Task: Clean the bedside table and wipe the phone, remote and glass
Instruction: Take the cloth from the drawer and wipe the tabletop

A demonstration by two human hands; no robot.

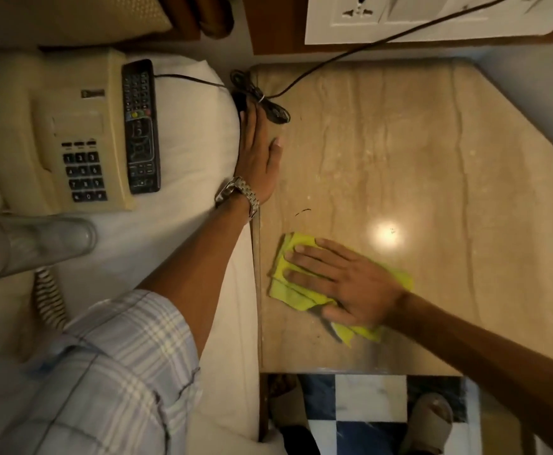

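Phone [55, 133], remote [141, 126] and glass [38, 244] sit on the bed [170, 251] beyond my flat, bracing left hand [258, 159], so the bench [432, 159] can be wiped; my flat right hand [350, 284] presses the cloth [288, 300] there.

Pretty dim overall, everything's washed in warm yellowish light. One round blown-out glare spot is reflected off the polished bedside table [432, 159]. A small dark shadow is cast under the right hand [344, 284]. Edges are bent by the wide lens, and the glass [32, 247] and sleeve [104, 372] are smeared soft.
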